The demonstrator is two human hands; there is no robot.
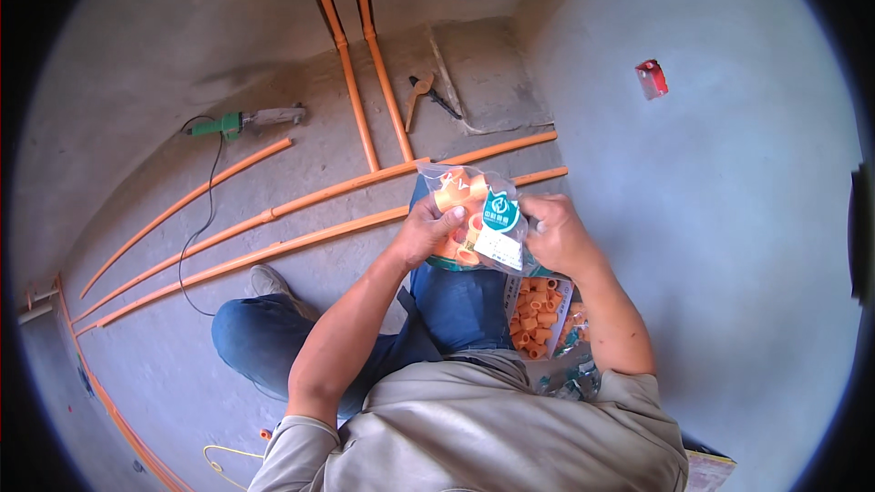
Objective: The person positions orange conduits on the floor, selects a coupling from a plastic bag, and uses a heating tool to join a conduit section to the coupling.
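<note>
Above my lap I hold a clear plastic bag of orange pipe fittings between both hands. A green and white label covers its right part. My left hand is closed round the bag's left side, thumb pressed over the front. My right hand is closed on the right edge, by the label; its fingertips are partly hidden. Beneath my right forearm, next to my thigh, stands an open box with many loose orange fittings in it.
Long orange pipes run across the floor ahead, two more leading away. A green corded power tool lies far left, its cable trailing toward my knee. Pipe cutters lie near the far wall, and a red wall box sits at right.
</note>
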